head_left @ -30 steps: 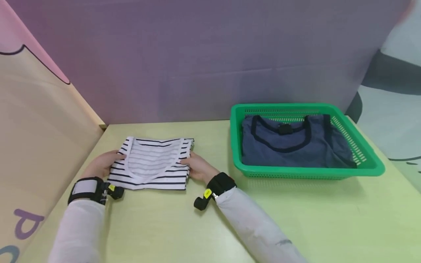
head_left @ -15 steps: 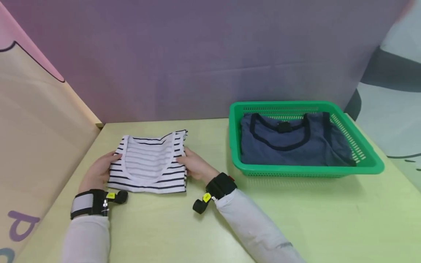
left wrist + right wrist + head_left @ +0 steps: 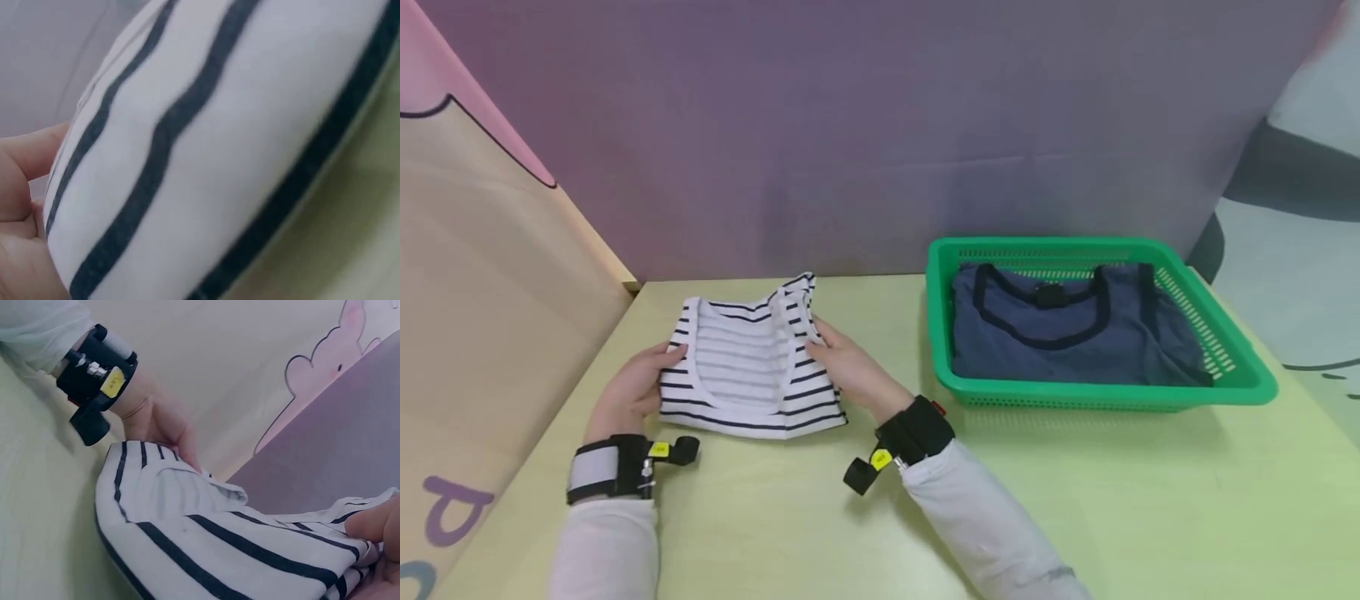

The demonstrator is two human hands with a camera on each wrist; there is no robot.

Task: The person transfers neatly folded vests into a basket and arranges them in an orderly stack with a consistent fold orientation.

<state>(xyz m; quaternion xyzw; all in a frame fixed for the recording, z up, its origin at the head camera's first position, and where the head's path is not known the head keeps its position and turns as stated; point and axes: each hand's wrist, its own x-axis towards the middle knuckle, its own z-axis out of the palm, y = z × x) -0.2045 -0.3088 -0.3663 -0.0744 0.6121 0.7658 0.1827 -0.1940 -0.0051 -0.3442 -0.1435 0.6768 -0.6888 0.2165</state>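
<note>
The left hand [image 3: 628, 392] grips the left edge of a folded white cotton top with thin dark blue stripes [image 3: 747, 371]; the thumb lies on top of the cloth and the other fingers go under it. The right hand [image 3: 848, 371] grips the right edge in the same way, with the thumb near the shoulder strap. The striped top is left of the middle of the head view, on a pale green table [image 3: 1075, 500]. It is folded into a thick rectangle, its wide scooped neck in white trim faces up, and its far right corner is raised from the table. In the left wrist view the cloth [image 3: 219, 156] fills almost the whole frame as a rounded fold, with a thumb at the left edge. In the right wrist view the fold [image 3: 206, 550] curves across the lower part.

At the right of the head view stands a green plastic basket with slotted walls [image 3: 1247, 379], well apart from the hands. Inside it lies a folded grey-blue top with dark trim [image 3: 1075, 342].
</note>
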